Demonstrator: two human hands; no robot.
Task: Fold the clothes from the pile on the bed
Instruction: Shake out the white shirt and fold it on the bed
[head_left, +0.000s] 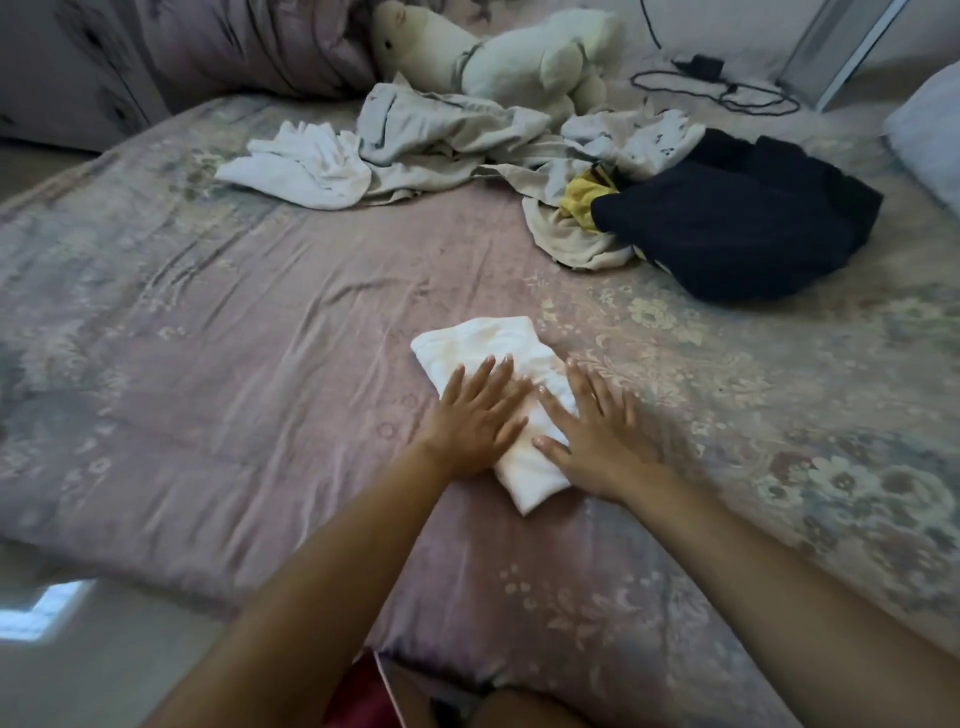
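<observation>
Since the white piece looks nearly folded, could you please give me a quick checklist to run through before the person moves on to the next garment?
1. Folded white cloth lies flat on the bedspread: ok.
2. Left hand rests flat on it, fingers straight: ok.
3. Right hand rests flat on its right edge: ok.
4. Edges squared: cannot tell, the hands cover the middle.
5. Pile still to fold: not ok; the white garment, grey garment, yellow garment and dark garment lie crumpled.
6. Plush toy lies against the pile: not ok, it may get in the way.
</observation>
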